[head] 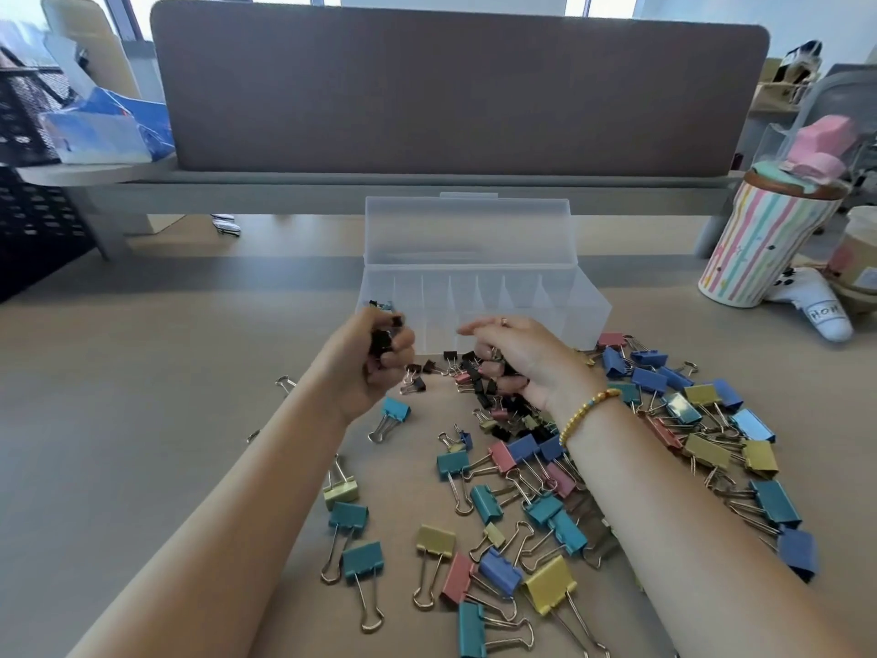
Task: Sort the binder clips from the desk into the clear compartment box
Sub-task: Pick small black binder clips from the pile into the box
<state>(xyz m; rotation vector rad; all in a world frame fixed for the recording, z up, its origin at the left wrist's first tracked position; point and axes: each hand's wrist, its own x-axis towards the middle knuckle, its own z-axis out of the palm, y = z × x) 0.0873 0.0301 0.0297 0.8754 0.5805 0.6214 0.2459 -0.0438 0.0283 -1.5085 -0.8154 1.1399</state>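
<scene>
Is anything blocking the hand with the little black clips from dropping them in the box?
No, nothing visible blocks it. The left hand holds small black binder clips right at the front wall of the clear compartment box. Its lid stands open behind.

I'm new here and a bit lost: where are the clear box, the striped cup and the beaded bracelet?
Clear plastic compartment box (588, 308): head view, right wall.
Pastel striped cup (754, 249): head view, side.
Yellow beaded bracelet (586, 410): head view, beads.
</scene>
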